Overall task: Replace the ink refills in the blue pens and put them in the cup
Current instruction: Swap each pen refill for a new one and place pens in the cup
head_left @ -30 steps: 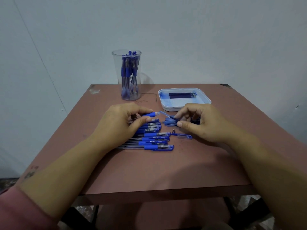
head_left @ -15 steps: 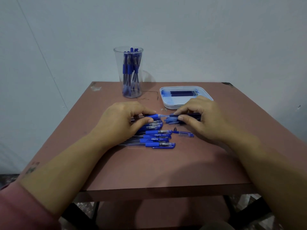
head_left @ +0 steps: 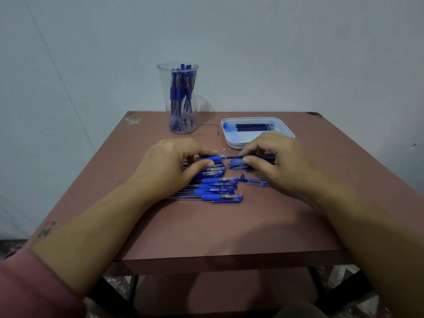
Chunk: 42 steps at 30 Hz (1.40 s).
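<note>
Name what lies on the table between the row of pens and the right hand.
Head view: a loose pen cap and a small pen tip lie between the pens and the right hand.

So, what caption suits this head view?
Left hand holds a blue pen, right hand pinches the refill at its tip; cup and tray behind.

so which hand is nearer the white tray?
Right. The right hand, pinching the refill, sits just in front of the tray, at its near edge. The left hand, gripping the pen, is further left over the pen row.
</note>
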Motion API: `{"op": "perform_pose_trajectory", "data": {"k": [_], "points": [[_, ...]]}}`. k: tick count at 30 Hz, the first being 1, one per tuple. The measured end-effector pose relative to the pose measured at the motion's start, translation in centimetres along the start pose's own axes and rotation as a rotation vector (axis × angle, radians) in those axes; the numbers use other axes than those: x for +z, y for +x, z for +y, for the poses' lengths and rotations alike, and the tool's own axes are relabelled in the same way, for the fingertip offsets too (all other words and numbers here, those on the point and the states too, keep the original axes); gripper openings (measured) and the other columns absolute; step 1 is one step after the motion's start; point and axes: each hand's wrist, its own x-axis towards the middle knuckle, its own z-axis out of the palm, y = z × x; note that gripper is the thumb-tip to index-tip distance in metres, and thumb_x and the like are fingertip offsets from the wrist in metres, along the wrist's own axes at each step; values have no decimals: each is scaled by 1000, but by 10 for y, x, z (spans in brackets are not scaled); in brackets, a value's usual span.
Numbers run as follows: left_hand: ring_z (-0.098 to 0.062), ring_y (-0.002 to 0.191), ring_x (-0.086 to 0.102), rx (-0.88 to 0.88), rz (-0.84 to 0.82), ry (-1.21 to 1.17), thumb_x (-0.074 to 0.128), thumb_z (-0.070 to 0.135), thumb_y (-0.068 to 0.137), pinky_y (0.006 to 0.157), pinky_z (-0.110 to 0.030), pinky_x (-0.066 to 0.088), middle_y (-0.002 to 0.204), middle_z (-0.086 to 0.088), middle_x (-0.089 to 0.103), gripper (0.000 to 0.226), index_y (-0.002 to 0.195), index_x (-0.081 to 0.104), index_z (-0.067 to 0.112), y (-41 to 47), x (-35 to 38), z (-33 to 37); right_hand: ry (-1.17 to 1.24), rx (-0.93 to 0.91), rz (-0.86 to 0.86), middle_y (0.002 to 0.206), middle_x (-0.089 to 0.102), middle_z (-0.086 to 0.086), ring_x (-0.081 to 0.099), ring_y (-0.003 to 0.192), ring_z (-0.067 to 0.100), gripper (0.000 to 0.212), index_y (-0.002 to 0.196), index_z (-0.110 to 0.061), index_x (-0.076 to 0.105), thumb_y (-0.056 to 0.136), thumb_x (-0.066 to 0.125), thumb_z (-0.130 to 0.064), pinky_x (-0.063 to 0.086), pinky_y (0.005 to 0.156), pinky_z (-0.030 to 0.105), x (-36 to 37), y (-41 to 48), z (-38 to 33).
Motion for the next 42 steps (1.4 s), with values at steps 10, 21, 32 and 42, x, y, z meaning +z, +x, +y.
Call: {"op": "perform_pose_trajectory", "data": {"k": [10,21,32,42], "points": [[-5,82,65,10,22,-2,68,37,88,73,-36,56,95,14,72,25,111,74,29,0,-1,0,10,96,21,79,61,-14,57,81,9,13,89,-29,62,83,70,-21,45,73,27,-9,-4,4],[-4,85,65,15,16,-25,64,41,88,74,-37,56,96,16,72,26,109,75,29,-1,2,1,38,-7,-16,85,58,-24,55,81,5,11,95,-35,63,85,65,-29,42,70,21,5,0,0],[-3,85,65,6,1,-16,64,42,88,74,-37,56,96,16,72,28,110,74,30,0,1,2,75,151,-259,87,64,-19,58,88,2,19,90,-48,67,84,73,-31,48,76,24,-10,-3,6],[0,83,63,2,1,-13,64,43,88,75,-32,55,93,18,71,27,110,74,31,0,2,2,104,234,-263,78,68,-14,61,73,2,10,84,-35,68,88,69,-26,49,67,19,-6,0,1]]}}
